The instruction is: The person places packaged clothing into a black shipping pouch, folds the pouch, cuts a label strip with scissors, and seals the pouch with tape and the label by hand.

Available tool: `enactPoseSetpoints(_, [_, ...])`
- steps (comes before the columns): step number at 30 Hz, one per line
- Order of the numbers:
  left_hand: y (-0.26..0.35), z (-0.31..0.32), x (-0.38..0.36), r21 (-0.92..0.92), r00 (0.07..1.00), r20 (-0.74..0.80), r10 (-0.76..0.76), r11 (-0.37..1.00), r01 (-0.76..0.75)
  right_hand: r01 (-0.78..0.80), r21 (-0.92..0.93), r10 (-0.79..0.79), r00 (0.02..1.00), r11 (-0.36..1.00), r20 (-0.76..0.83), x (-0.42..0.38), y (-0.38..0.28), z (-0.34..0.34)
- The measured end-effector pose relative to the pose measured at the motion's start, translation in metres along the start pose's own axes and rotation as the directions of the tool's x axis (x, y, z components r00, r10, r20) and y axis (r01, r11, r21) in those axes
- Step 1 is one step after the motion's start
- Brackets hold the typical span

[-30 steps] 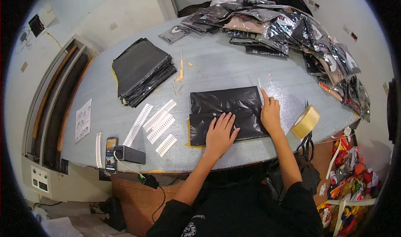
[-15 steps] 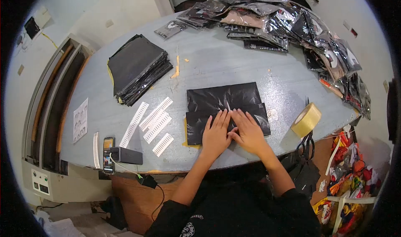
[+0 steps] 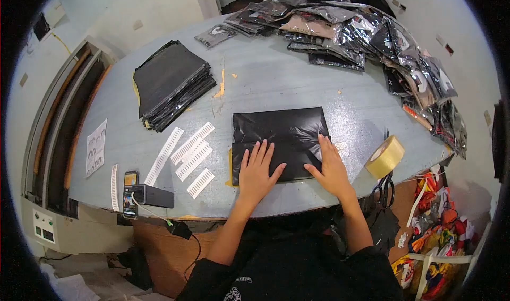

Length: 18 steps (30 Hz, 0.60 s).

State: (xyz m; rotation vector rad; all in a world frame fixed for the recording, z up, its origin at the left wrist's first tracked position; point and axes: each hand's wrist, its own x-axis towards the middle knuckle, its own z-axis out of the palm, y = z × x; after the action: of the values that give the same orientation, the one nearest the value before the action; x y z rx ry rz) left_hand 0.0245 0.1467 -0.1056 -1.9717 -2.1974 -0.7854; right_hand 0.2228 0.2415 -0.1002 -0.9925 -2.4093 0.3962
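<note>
A shiny black plastic packet [image 3: 281, 128], creased across its middle, lies flat near the table's front edge. On its lower left part rests my left hand [image 3: 258, 168], palm down with the fingers spread. My right hand [image 3: 329, 165] lies flat over the lower right side, its thumb pointing inward. Both hands are open and press on the plastic without gripping it. A strip of yellow [image 3: 231, 168] shows along the packet's left edge. To the right stands a roll of tan tape [image 3: 384, 157], with black-handled scissors [image 3: 383, 190] beside it.
A pile of flat black packets [image 3: 172, 83] lies at the back left. Printed label strips [image 3: 194, 160], a phone [image 3: 130, 195] and a black box [image 3: 153, 196] are left of my hands. Bagged garments [image 3: 366, 35] heap along the far right. Colourful plastic [image 3: 443, 221] fills the floor at right.
My hands have moved apart from the packet's middle, the left one leftward and the right one rightward. The upper and lower parts of the plastic now look flatter. The view has shifted slightly.
</note>
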Motion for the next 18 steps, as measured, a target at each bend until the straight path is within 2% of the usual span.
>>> enactPoseSetpoints(3, [-0.009,-0.003,-0.002,-0.019,0.999,0.021,-0.047,0.999,0.047,-0.007,0.039,0.008,1.000,0.999,-0.019,-0.003,0.003,0.000])
enactPoseSetpoints(5, [-0.015,-0.004,-0.005,-0.062,0.997,0.027,-0.066,0.996,0.067,-0.023,-0.030,0.023,1.000,0.999,-0.009,-0.004,0.005,0.001])
enactPoseSetpoints(7, [-0.022,-0.002,-0.008,-0.026,0.995,-0.044,-0.089,0.996,0.088,-0.020,-0.035,0.020,1.000,0.999,-0.009,-0.004,0.005,0.000])
enactPoseSetpoints(9, [-0.030,-0.002,-0.011,-0.034,0.995,-0.053,-0.086,0.996,0.084,-0.019,-0.039,0.019,1.000,0.999,-0.012,-0.004,0.005,-0.001])
enactPoseSetpoints(12, [-0.032,-0.003,-0.015,0.021,0.968,-0.068,-0.243,0.969,0.245,-0.037,-0.080,0.039,0.999,0.996,0.025,-0.004,0.003,-0.003])
enactPoseSetpoints(13, [-0.029,-0.005,-0.015,0.023,0.968,-0.072,-0.239,0.970,0.241,-0.038,-0.066,0.039,0.999,0.997,0.012,-0.005,0.004,-0.002])
enactPoseSetpoints(15, [-0.017,-0.010,-0.012,0.074,0.948,-0.248,-0.198,0.972,0.223,-0.037,-0.055,0.037,0.999,0.998,-0.004,-0.005,0.004,-0.002])
enactPoseSetpoints(16, [-0.008,-0.013,-0.009,0.074,0.948,-0.251,-0.195,0.973,0.220,-0.037,-0.053,0.037,0.999,0.998,-0.001,-0.004,0.003,-0.002])
enactPoseSetpoints(18, [0.013,-0.017,-0.005,-0.159,0.988,-0.155,-0.024,0.987,-0.001,-0.038,-0.053,0.038,0.999,0.998,0.004,-0.004,0.003,-0.002])
